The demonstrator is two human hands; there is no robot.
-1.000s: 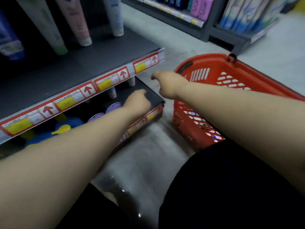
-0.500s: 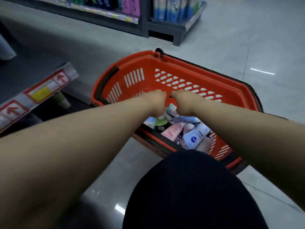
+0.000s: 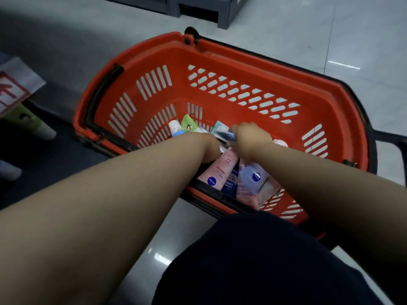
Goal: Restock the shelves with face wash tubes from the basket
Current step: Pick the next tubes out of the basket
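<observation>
- The red basket (image 3: 220,57) sits on the floor, and both hands are down inside it, close together, almost touching.
- The right hand (image 3: 251,137) is curled round a bluish tube (image 3: 224,135), which sticks out toward the left hand. The tube is too smeared to read its label.
- The left hand (image 3: 210,146) bends down at the wrist among the tubes. Its fingers are tucked out of sight beneath it, so I can't tell whether it holds anything.
- Just nearer the person than the hands lie a pink tube (image 3: 222,170), a dark blue tube (image 3: 230,183) and a pale blue tube (image 3: 253,177), the last partly under the right forearm.
- Beyond the left hand a green pack (image 3: 189,124) and a white-capped tube (image 3: 175,128) peek out, with their lower ends hidden by the wrist.
- Well off to the left of the left hand, a shelf strip (image 3: 15,89) with a red arrow is cut by the frame's edge. Below it is what looks like a green tube (image 3: 28,122), hazy.
- A dark-clothed knee (image 3: 253,260) covers part of the basket's near rim below the forearms.
</observation>
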